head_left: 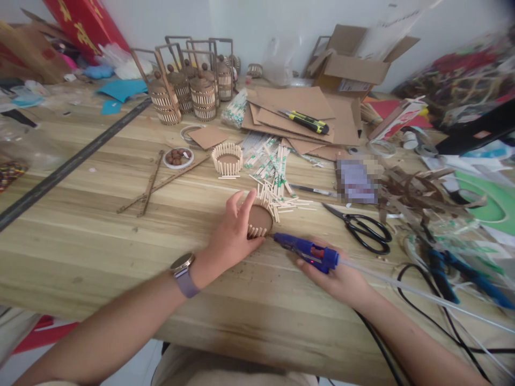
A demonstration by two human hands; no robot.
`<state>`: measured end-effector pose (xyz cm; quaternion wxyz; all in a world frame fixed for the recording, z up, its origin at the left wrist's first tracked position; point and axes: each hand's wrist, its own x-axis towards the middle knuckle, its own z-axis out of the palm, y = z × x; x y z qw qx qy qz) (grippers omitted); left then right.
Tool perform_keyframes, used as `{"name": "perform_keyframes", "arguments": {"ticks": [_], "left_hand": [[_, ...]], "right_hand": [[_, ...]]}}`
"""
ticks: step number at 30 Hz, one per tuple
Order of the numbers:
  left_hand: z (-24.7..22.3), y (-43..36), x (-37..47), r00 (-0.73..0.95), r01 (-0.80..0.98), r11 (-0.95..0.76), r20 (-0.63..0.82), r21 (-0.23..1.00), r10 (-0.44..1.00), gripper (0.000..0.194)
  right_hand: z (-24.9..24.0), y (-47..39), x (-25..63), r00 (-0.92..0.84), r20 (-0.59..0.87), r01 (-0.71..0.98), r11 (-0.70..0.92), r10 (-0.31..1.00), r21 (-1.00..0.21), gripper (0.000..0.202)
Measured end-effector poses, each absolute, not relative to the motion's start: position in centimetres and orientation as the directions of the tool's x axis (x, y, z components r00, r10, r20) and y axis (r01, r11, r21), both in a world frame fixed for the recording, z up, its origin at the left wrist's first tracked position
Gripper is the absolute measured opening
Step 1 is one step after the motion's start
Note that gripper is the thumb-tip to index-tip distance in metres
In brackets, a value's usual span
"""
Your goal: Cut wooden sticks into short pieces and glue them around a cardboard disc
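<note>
My left hand point(230, 236), with a watch on its wrist, is curled around the left side of a round brown cardboard base point(260, 216). Its thumb lies along the near edge and its index finger is raised at the far side. A short row of small wooden sticks point(257, 231) stands on the base's near rim. My right hand point(336, 276) grips a blue glue gun point(308, 250), its nozzle close to the right of that row. A long clear glue stick point(402, 279) trails from the gun's rear. Beyond the base lie loose wooden sticks point(277, 201).
A stick-walled round basket point(227, 161) stands behind my left hand, near a bowl of brown beads point(179, 157). Black scissors point(364, 228), blue-handled pliers point(442, 273) and cables lie right. Finished lidded baskets point(203, 96), stacked cardboard point(289, 104) and a utility knife point(308, 122) sit behind.
</note>
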<state>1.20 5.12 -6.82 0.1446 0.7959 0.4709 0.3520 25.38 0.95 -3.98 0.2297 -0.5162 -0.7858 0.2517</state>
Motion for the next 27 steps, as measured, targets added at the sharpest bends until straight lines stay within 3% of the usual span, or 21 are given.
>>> {"name": "perform_keyframes", "arguments": {"ticks": [3,5,8,11,13,15,18,21,25,27], "left_hand": [[-6.8,5.1,1.2,0.307,0.646,-0.514,0.424,0.564,0.852,0.122],[-6.9,5.1,1.2,0.309,0.642,-0.518,0.427,0.565,0.849,0.121],[-6.9,5.1,1.2,0.306,0.644,-0.519,0.433,0.562,0.848,0.122],[-7.0,5.2,1.2,0.293,0.651,-0.51,0.433,0.563,0.852,0.123],[-7.1,5.2,1.2,0.291,0.651,-0.505,0.429,0.566,0.855,0.123],[-7.1,5.2,1.2,0.293,0.652,-0.502,0.423,0.568,0.858,0.123],[-7.1,5.3,1.2,0.289,0.654,-0.496,0.416,0.571,0.862,0.123],[-7.0,5.4,1.3,0.291,0.654,-0.502,0.424,0.567,0.858,0.123],[-6.9,5.5,1.3,0.313,0.645,-0.543,0.462,0.538,0.83,0.125],[-6.9,5.4,1.3,0.316,0.65,-0.545,0.464,0.53,0.828,0.127]], "right_hand": [[-3.6,0.9,25.9,-0.189,-0.026,0.688,0.113,0.982,-0.717,0.032],[-3.0,1.2,26.5,-0.163,-0.216,0.611,-0.074,0.963,-0.788,0.043],[-1.8,1.6,27.4,-0.31,-0.498,0.474,-0.322,0.81,-0.819,0.055],[-0.8,1.8,27.9,-0.419,-0.627,0.457,-0.444,0.656,-0.771,0.057],[-0.4,1.8,28.0,-0.444,-0.645,0.544,-0.385,0.622,-0.745,0.059],[0.1,1.8,28.3,-0.424,-0.616,0.701,-0.19,0.664,-0.687,0.059],[0.9,2.4,28.6,-0.333,-0.494,0.904,0.123,0.803,-0.408,0.051],[1.6,4.1,28.2,-0.311,-0.344,0.947,0.255,0.886,-0.197,0.041],[1.1,7.7,25.7,-0.506,-0.079,0.84,0.469,0.859,-0.274,0.012],[0.3,9.4,24.3,-0.56,0.013,0.797,0.543,0.828,-0.264,0.012]]}}
